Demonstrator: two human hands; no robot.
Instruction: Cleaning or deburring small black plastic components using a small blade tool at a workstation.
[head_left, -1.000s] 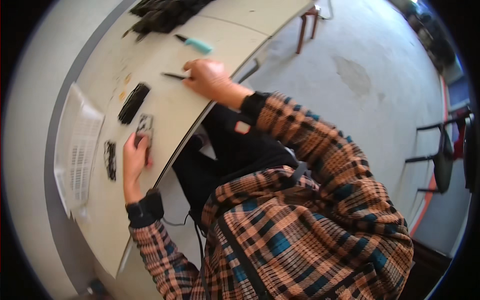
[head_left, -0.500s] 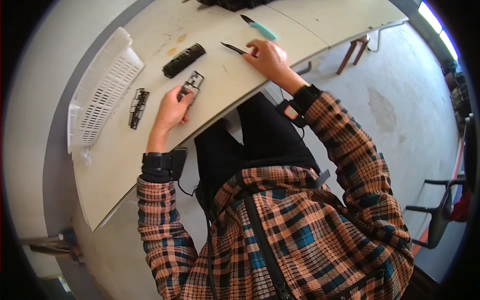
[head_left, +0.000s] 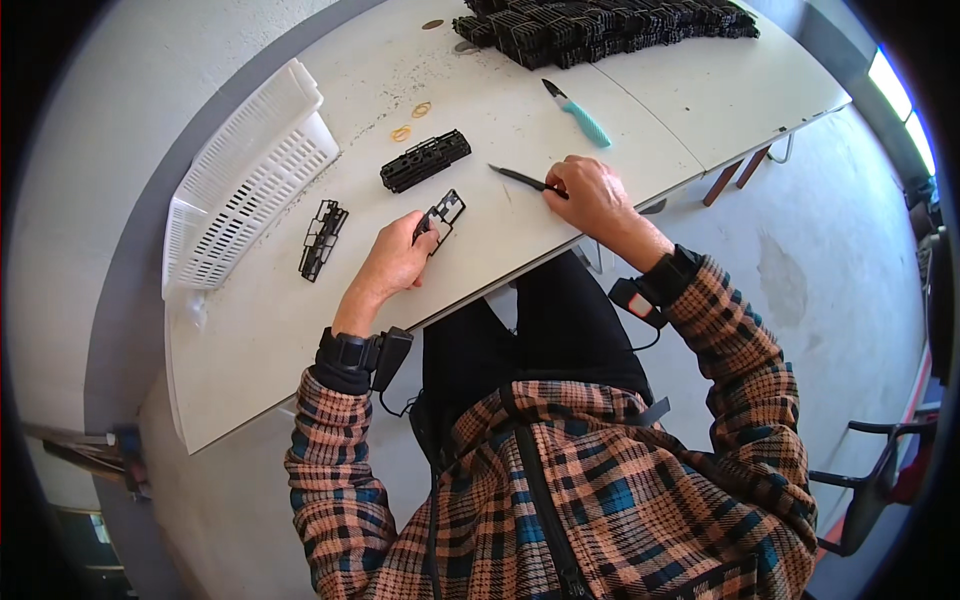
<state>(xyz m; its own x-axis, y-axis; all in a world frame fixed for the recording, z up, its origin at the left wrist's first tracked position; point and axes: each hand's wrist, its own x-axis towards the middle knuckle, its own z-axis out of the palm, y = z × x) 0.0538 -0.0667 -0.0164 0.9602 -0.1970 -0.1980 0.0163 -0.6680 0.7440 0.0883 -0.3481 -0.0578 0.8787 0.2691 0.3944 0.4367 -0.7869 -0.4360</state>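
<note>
Near the table's front edge my left hand [head_left: 398, 252] grips a black plastic frame part [head_left: 447, 209] with rectangular openings. My right hand [head_left: 590, 195] is closed round the handle of a dark knife [head_left: 518, 179], its blade pointing left over the tabletop. Beyond my left hand lies a bundle of stacked black plastic parts [head_left: 426, 160]. A single black frame part [head_left: 322, 240] rests to the left of that hand. Farther off, past my right hand, is a second knife [head_left: 583, 122] with a turquoise handle and a black blade.
A white perforated plastic basket [head_left: 250, 190] stands along the left side of the white table [head_left: 250, 370]. Two yellowish rubber bands [head_left: 401, 133] lie beyond the bundle. A large pile of black plastic parts [head_left: 600, 30] covers the far edge. Small dark crumbs dot the tabletop.
The view has shifted, bringing more of the far pile into sight. Both hands keep their hold on the frame part and the knife; no clear change in grip shows.
</note>
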